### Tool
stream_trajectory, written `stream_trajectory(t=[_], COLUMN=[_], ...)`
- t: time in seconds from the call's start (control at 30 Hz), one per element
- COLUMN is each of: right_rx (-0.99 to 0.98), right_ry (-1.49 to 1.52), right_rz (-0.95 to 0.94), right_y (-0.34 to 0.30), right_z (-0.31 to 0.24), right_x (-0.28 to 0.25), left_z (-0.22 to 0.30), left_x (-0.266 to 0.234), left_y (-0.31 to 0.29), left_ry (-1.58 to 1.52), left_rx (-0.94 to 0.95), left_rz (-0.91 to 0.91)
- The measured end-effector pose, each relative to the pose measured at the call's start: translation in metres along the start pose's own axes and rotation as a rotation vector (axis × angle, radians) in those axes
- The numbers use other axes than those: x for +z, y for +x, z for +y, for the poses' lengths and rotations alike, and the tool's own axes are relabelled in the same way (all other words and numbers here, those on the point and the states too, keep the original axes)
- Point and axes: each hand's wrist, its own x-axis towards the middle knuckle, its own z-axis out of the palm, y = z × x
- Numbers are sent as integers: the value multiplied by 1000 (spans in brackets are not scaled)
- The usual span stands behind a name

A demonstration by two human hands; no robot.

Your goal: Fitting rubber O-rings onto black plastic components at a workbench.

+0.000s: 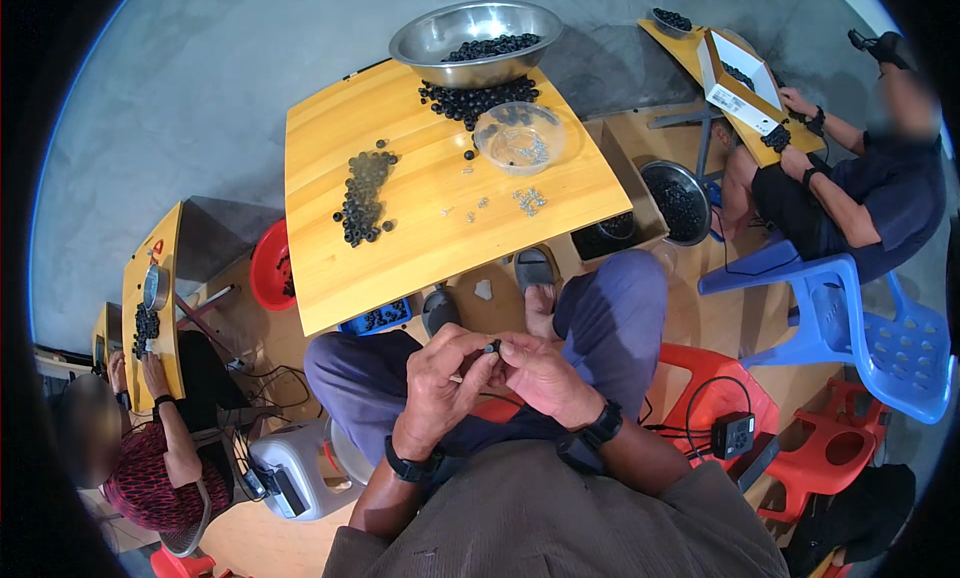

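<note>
Over my lap, my left hand (438, 383) and my right hand (548, 376) meet, fingertips pinched on a small round black part (492, 347). A little metal-grey end seems to show on it. Its exact kind is too small to tell. Ahead, on the wooden table (450, 248), lies a loose group of similar black parts (366, 193). More black parts (470, 103) are heaped against a steel bowl (480, 73) that holds others. Beside that heap stands a clear plastic tub (540, 153) with small metal pieces in it. Several tiny silvery pieces (530, 201) are scattered nearer the edge.
Below the table are a blue tray (383, 316), a red basin (268, 268), a cardboard box (640, 193) and a dark-filled metal bowl (690, 193). Co-workers sit at tables left and right. A blue chair (830, 308) and red stools (825, 443) stand at the right.
</note>
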Motion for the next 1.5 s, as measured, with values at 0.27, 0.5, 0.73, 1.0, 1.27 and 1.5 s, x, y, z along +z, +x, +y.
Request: stream_trajectory(t=[0.27, 0.5, 0.73, 1.0, 1.27, 1.5], right_rx=[43, 34, 29, 142, 173, 139], right_ry=[-45, -156, -289, -183, -37, -292], right_rz=[34, 95, 125, 95, 41, 44], right_y=[-6, -8, -7, -4, -2, -4], right_z=[-1, -1, 0, -4, -1, 10], right_x=[-7, -4, -9, -28, -32, -36], left_z=[-4, -10, -13, -29, -33, -45], left_x=[-10, -5, -4, 0, 20, 44], left_y=[2, -3, -7, -15, -14, -20], left_ry=[128, 182, 256, 209, 34, 81], left_rx=[59, 110, 100, 70, -335, -274], left_rz=[-118, -116, -174, -197, -166, -122])
